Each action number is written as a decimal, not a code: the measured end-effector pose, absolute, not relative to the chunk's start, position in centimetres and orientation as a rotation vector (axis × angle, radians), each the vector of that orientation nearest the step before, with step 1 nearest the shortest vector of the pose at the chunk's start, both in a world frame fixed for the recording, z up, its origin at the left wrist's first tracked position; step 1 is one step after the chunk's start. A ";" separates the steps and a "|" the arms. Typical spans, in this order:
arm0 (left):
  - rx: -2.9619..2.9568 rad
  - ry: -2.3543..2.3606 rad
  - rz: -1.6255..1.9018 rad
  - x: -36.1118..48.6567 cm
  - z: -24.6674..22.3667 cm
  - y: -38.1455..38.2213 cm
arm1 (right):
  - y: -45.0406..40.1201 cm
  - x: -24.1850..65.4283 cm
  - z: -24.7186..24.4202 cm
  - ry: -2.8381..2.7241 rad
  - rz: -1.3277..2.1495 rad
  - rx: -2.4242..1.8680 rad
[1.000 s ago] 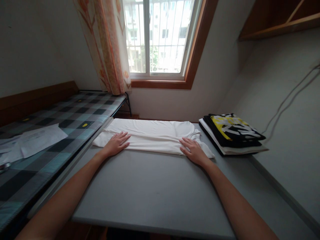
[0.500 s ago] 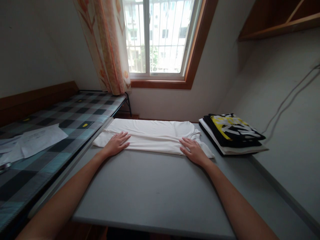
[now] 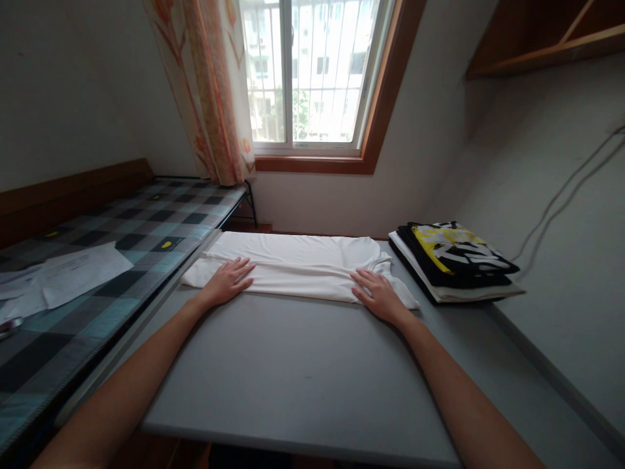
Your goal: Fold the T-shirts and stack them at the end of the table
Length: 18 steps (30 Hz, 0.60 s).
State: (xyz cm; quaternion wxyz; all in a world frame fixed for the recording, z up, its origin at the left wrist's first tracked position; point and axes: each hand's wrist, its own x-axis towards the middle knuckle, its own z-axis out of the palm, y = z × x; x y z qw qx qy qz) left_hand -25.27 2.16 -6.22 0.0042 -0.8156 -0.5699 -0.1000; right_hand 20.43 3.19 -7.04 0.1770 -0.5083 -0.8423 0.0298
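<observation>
Lying on the checked mattress [image 3: 122, 225] at left are paper sheets [image 3: 83, 275]. The left hand [image 3: 227, 282], open and palm down, rests on the folded white shirt [image 3: 300, 268], which lies across the gray table [image 3: 303, 371]; the right hand [image 3: 377, 295], likewise open, rests on its right portion. Farther right sits a folded clothes stack [image 3: 454, 260].

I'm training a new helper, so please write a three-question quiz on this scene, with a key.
1. What do the left hand and the right hand both rest on?
2. True or false: the stack of folded clothes lies to the right of both hands.
3. Fill in: the loose papers lie on the checked ____.

Key:
1. The white garment
2. True
3. mattress
</observation>
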 end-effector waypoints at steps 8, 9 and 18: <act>-2.558 -1.781 -0.318 -25.4 -6.3 2.2 | 3.2 20.4 -7.1 -2.386 0.082 -1.421; -2.558 -1.783 -0.320 -25.4 -6.3 2.2 | 3.2 20.4 -7.1 -2.382 0.078 -1.419; -2.557 -1.787 -0.312 -25.4 -6.2 2.3 | 3.3 20.6 -7.3 -2.381 0.080 -1.405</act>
